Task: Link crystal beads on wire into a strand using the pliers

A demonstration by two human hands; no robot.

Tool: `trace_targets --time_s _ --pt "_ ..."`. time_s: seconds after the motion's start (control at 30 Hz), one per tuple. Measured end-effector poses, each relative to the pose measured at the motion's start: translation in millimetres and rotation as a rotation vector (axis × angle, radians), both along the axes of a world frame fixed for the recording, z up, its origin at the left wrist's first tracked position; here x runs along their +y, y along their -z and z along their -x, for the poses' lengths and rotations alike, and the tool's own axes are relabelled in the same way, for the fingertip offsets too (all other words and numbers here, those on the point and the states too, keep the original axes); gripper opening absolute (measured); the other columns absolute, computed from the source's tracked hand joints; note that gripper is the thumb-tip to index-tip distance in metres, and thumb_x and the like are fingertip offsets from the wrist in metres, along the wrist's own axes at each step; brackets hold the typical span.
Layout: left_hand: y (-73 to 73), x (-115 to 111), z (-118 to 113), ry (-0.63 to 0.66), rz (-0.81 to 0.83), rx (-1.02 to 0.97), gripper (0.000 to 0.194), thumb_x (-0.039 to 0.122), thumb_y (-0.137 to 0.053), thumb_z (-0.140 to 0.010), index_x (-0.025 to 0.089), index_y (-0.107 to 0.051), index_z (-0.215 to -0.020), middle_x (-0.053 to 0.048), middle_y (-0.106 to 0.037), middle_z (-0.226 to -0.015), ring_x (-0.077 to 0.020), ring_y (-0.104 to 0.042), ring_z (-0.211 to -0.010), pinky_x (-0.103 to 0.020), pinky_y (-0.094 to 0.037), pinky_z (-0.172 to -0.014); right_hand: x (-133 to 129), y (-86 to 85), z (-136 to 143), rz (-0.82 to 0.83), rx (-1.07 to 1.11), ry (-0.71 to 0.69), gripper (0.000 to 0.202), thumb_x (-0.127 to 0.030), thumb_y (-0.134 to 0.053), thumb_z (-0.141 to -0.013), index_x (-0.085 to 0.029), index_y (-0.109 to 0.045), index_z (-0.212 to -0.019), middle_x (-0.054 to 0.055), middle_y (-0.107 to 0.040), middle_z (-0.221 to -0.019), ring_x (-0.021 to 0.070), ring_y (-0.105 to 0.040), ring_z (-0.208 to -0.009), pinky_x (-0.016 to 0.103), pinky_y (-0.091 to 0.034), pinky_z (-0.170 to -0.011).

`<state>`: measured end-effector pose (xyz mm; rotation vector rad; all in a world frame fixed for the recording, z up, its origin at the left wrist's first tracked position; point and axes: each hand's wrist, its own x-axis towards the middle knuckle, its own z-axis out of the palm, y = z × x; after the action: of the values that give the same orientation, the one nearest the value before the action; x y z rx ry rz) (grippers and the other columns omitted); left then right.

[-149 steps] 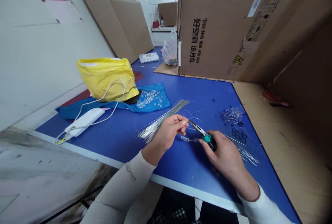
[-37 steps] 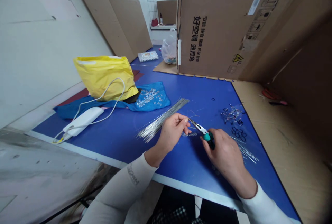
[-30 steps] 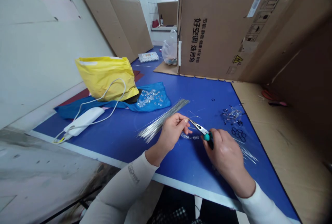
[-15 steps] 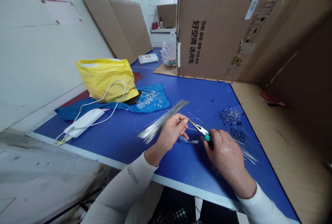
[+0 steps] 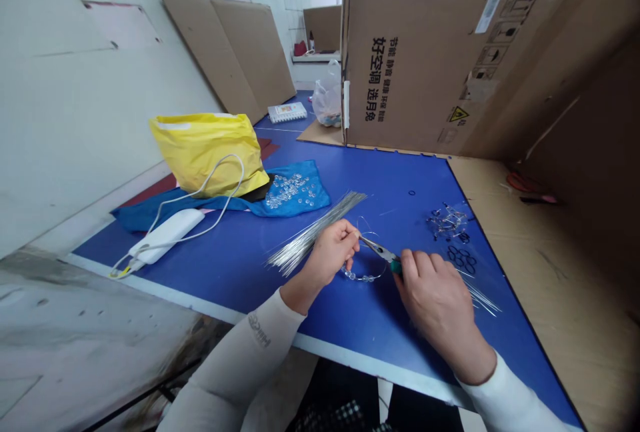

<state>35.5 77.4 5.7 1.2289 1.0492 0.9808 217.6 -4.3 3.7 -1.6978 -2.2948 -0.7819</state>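
My right hand [image 5: 434, 289] is closed around the green handles of long-nose pliers [image 5: 379, 249], whose jaws point left. At the jaw tips, my left hand [image 5: 334, 249] pinches a thin wire that loops up above the fingers. From the left fingers hangs a curved wire strung with clear beads [image 5: 361, 277], its far end running up toward the pliers. Whether the jaws grip the wire is too small to tell. Beside my left hand lies a bundle of straight silver wires [image 5: 310, 239] on the blue table [image 5: 345, 339].
Loose clear beads [image 5: 290, 191] lie on a blue cloth [image 5: 316, 182] near a yellow bag [image 5: 207, 159]. A white power strip [image 5: 167, 235] with its cord sits at left. Black rings [image 5: 461, 260] and small beaded wire pieces [image 5: 447, 222] are at right. A large cardboard box [image 5: 425, 59] stands behind.
The pliers have rolled in my right hand, which now covers more of the green handles. The beaded wire has swung slightly left and down. My left hand keeps its pinch.
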Motion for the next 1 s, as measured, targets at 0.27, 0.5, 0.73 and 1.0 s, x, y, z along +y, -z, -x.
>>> trace_targets --time_s 0.27,0.5,0.73,1.0 --pt "5.7 5 5 0.057 -0.073 0.277 0.013 0.025 -0.054 -0.081 0.019 -0.052 -0.07 0.005 -0.052 -0.057 -0.0051 -0.039 -0.039 -0.017 -0.026 -0.039 -1 -4.7 -9 0.081 -0.086 -0.07 0.019 -0.018 -0.047 -0.092 -0.016 -0.062 -0.104 0.01 -0.058 -0.08 0.0243 -0.046 -0.072 0.038 -0.03 -0.064" --pt "-5.4 0 6 0.172 -0.069 0.235 0.015 0.027 -0.052 -0.083 0.018 -0.052 -0.072 0.003 -0.054 -0.062 -0.0055 -0.041 -0.044 -0.017 -0.03 -0.041 4 -15.9 -24 0.12 -0.028 -0.115 0.014 -0.022 -0.051 -0.091 -0.016 -0.063 -0.093 0.009 -0.057 -0.076 0.0244 -0.048 -0.071 0.037 -0.03 -0.063" --pt "-6.6 -1 9 0.272 -0.075 0.104 0.012 0.027 -0.058 -0.083 0.017 -0.059 -0.088 -0.001 -0.062 -0.077 -0.0074 -0.051 -0.055 -0.021 -0.043 -0.053 4 -11.6 -32 0.126 0.167 -0.121 0.021 -0.031 -0.049 -0.093 -0.016 -0.062 -0.085 0.009 -0.06 -0.076 0.0222 -0.052 -0.069 0.034 -0.035 -0.064" --pt "-7.6 -3 3 0.12 -0.094 0.111 0.012 0.025 -0.059 -0.081 0.016 -0.064 -0.086 -0.001 -0.065 -0.072 -0.0083 -0.05 -0.052 -0.022 -0.043 -0.051 -1 -1.7 -34 0.278 0.5 -0.064 0.023 -0.042 -0.054 -0.092 -0.02 -0.059 -0.095 0.005 -0.063 -0.08 0.0202 -0.06 -0.071 0.03 -0.041 -0.061"
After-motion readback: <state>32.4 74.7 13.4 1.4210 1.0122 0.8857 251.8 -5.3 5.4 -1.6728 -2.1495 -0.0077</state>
